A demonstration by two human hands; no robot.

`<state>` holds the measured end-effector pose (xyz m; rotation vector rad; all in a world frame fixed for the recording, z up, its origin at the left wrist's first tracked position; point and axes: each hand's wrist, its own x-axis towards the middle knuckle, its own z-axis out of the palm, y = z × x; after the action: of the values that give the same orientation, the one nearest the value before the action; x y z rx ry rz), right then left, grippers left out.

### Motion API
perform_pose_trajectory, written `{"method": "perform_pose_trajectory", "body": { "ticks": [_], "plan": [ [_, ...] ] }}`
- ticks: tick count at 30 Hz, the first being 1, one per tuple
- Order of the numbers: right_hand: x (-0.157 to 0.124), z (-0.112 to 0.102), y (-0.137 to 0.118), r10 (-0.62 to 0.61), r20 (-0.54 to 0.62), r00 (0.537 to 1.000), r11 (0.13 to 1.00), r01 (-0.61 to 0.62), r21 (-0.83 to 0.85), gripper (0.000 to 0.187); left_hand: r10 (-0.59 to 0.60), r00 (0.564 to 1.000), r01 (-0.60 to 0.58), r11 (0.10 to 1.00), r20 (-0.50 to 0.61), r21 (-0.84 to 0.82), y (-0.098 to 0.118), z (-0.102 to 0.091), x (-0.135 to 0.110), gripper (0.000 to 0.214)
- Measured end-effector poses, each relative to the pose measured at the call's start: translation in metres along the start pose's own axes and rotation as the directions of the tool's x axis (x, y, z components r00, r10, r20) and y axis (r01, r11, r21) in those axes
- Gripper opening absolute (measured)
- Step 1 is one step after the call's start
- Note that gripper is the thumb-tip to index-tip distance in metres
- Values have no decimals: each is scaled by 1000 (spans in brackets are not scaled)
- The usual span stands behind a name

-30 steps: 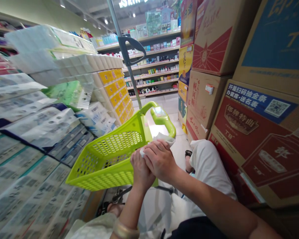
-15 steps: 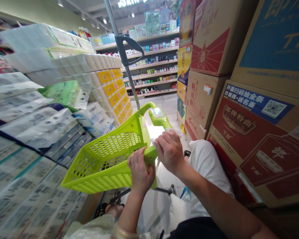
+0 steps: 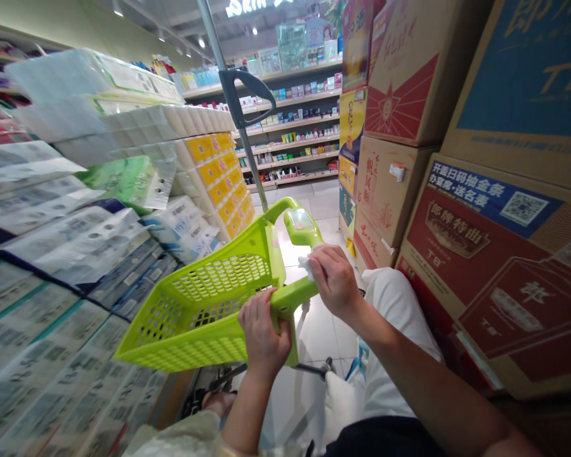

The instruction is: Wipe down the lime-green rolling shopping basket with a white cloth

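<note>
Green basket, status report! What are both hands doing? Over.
Left hand grips green basket at its near corner. Right hand presses white cloth onto the handle. Cardboard boxes close right, paper packs left.

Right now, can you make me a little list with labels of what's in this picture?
Place: shop aisle
Left hand: gripping the green basket at its near rim
Right hand: holding a white wipe against the basket handle
Left side: stacked tissue packs
Right side: stacked cardboard boxes
Behind: grey pole, shelves of goods
</note>
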<state>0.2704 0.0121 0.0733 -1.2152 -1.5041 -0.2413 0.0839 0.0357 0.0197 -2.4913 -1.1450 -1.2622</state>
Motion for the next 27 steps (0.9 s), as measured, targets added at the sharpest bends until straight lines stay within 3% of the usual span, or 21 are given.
{"method": "perform_pose_trajectory", "body": {
  "ticks": [4,8,11,14,17,19,23,27],
  "plan": [
    [-7,3,-7,-59,33,998,997,61,-52,28,13,999,-9,997,43,-71,-23,-8,-2,49],
    [-8,4,-2,-77,25,997,997,78,-19,27,-88,996,88,990,-10,110,-49,-10,-13,40],
    [-8,6,-5,-50,-22,999,998,49,-34,28,-107,994,101,978,26,182,-54,-8,-20,28],
    [-12,9,-22,-21,-21,1000,986,17,-163,29,-121,993,115,972,16,203,-50,-7,-21,23],
    [-18,16,-45,-45,141,989,940,90,-328,25,-114,994,112,971,-5,211,-46,-5,-20,22],
    [-21,25,-58,-66,279,958,913,171,-369,19,-113,993,115,969,-22,218,-46,-5,-20,22],
    [-23,52,-72,-104,466,879,898,284,-337,11,-113,992,124,967,-62,223,-50,-3,-22,13],
    [-23,63,-75,-144,539,830,897,339,-282,12,-72,994,89,969,-80,229,-58,-1,-26,3]
  ]
}}
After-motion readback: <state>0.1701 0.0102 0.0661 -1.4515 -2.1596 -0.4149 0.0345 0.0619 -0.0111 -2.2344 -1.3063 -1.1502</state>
